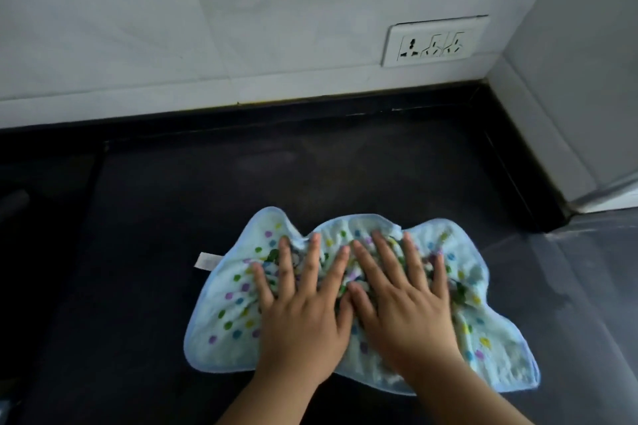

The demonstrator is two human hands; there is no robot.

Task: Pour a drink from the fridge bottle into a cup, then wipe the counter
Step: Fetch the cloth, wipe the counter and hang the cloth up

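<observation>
Step in hand: the wiping of the counter (pixel 145 252). No bottle or cup is in view, so the pouring step cannot be checked from here; it is judged to be finished.

The cloth (pixel 345 286), pale blue with coloured dots and a white tag at its left edge, lies on the dark counter, bunched into folds at its middle and spread at both ends. It sits well forward of the socket (pixel 433 42), which is mounted on the tiled wall (pixel 172 27) behind, and somewhat left of it.

Left hand (pixel 303 317): flat on the cloth's left half, fingers straight and spread, pressing down. It grips nothing.

Right hand (pixel 407 310): flat on the cloth's right half, fingers straight and spread, pressing down. It grips nothing. The thumbs of the two hands lie just beside each other, possibly touching; blur prevents a firm finding.

A faint dull patch shows on the counter between cloth and wall, below and left of the socket. Whether it is moisture or reflection cannot be told.

Judgement on the next move: it calls for even downward pressure from both palms while the cloth slides as one piece toward the wall, over that patch. The bunched middle may ride over and miss areas; flattening it would give fuller contact.
</observation>
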